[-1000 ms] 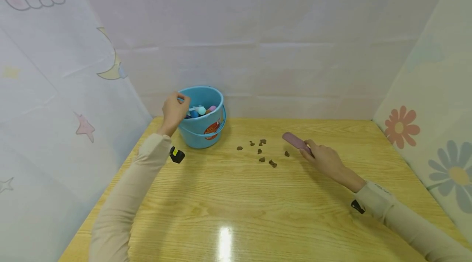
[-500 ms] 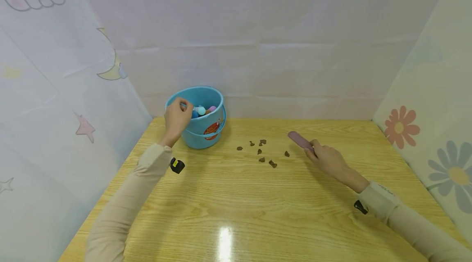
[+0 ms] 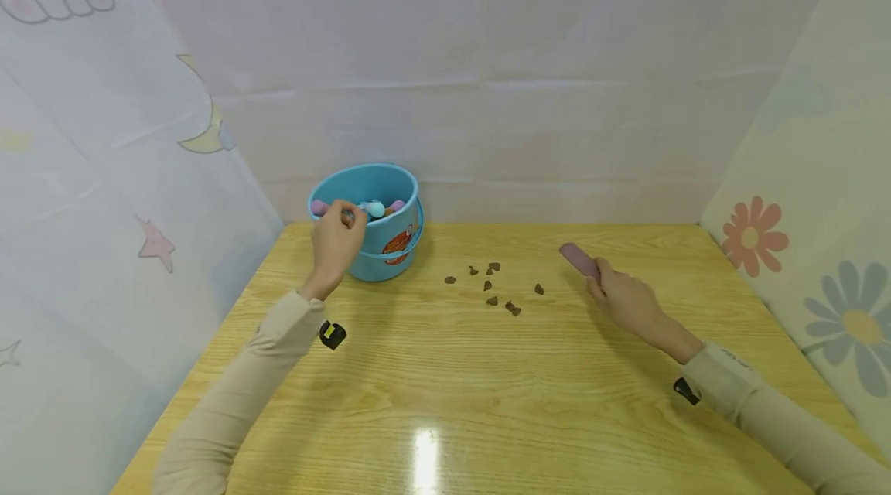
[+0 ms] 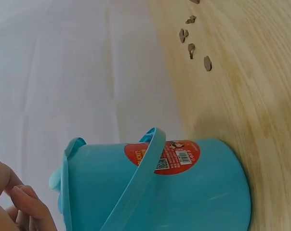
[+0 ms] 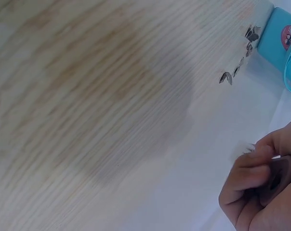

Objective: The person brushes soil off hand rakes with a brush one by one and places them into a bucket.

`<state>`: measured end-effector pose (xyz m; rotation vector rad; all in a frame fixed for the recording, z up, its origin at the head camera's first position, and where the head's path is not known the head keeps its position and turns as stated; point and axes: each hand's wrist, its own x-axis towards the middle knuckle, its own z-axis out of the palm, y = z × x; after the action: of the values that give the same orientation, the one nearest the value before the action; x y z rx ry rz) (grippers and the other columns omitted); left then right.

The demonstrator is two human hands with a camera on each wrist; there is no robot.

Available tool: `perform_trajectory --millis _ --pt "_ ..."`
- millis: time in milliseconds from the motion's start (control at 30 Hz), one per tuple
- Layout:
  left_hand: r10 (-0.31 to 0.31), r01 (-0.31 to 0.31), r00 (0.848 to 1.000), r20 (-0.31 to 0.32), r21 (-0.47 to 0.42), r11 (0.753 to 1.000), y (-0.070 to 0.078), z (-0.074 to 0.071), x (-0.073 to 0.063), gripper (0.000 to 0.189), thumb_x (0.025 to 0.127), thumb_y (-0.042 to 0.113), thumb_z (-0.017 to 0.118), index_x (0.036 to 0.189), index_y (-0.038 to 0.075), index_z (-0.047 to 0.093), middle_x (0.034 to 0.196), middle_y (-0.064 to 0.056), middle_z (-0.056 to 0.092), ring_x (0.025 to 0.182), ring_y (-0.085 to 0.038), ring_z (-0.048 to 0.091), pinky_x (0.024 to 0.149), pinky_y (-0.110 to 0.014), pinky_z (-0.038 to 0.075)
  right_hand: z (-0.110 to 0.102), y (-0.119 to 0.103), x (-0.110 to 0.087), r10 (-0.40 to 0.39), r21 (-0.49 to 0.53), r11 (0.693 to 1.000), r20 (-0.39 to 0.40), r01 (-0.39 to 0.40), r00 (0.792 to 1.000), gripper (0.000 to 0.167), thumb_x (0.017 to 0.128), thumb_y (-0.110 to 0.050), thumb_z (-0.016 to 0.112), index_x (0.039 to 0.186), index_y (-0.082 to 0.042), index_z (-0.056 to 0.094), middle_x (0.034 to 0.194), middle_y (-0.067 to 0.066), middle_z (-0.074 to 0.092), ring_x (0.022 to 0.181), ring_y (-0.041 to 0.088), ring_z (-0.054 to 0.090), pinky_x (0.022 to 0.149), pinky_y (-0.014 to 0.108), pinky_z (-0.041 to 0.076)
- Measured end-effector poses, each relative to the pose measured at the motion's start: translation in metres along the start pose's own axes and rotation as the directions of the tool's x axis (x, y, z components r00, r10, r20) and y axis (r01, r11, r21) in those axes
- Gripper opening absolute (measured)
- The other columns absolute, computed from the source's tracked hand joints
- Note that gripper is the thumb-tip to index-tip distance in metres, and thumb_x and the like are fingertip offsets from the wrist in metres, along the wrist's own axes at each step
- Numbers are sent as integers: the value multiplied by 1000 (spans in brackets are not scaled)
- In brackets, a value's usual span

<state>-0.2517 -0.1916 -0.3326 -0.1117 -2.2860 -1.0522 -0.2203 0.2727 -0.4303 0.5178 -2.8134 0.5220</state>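
Observation:
In the head view my left hand (image 3: 336, 249) hovers at the near left rim of a light blue bucket (image 3: 382, 269), its fingers loosely curled and no object visible between them. Rounded ends show inside the bucket: a pale blue one (image 3: 376, 209) and a purple one (image 3: 319, 207) beside my fingers. My right hand (image 3: 629, 308) grips a plum-coloured brush (image 3: 578, 257) by its handle, raised above the table. Blurred white bristles show past the fingers in the right wrist view. Several brown bits (image 3: 492, 301) lie scattered on the table between the hands.
The wooden table (image 3: 431, 371) meets a pale cloth backdrop (image 3: 522, 139) at the rear, with printed cloths at both sides. The bucket's handle (image 4: 136, 187) hangs down its side, across a red label (image 4: 177, 156).
My left hand has moved down and slightly toward me at the bucket rim, uncovering the purple end. My right hand has drawn the brush to the right, away from the brown bits.

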Motion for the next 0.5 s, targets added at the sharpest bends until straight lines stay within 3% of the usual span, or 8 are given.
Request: perform_trajectory --millis 267,500 --pt "75 -75 997 -6 -3 997 3 6 -10 14 96 12 53 91 2 61 63 -6 53 51 -20 46 51 -33 38 1 5 -2 16 -29 999 -66 -18 998 34 99 -7 51 117 22 45 83 28 56 52 22 50 39 31 39" --pt "143 -143 989 29 -27 989 8 11 -23 13 96 10 53 92 1 61 59 -4 51 47 -17 44 47 -31 35 1 8 -2 40 -6 999 -35 -40 999 35 101 -10 52 117 20 46 90 31 58 58 27 56 43 34 43"
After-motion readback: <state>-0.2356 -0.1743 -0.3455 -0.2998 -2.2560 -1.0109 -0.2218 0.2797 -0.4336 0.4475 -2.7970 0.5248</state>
